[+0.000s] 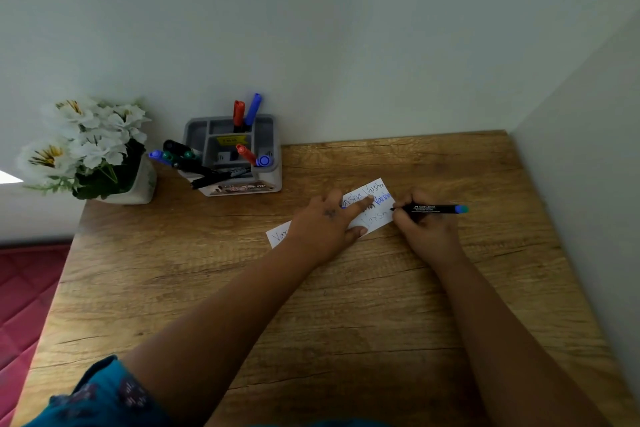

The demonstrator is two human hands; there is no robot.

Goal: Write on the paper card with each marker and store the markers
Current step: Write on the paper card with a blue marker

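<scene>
One marker [431, 209] pinched in right grip [420, 224]; left grip [329, 224] spread on one card [375, 215].

Desk [346, 305]: wood-grain top, matt, visible knots and streaks. Card [375, 215] on desk: thin white paper, matt, ink marks. Marker [434, 209] right of card: black plastic barrel, slight sheen, printed label. Organiser [270, 146] at desk's far edge: grey plastic, smooth, semi-matt. Flowers [86, 146] left of organiser: white, look like fabric. Wall [346, 28] behind desk: flat matt paint. Sleeve [100, 395]: teal printed cloth.
</scene>
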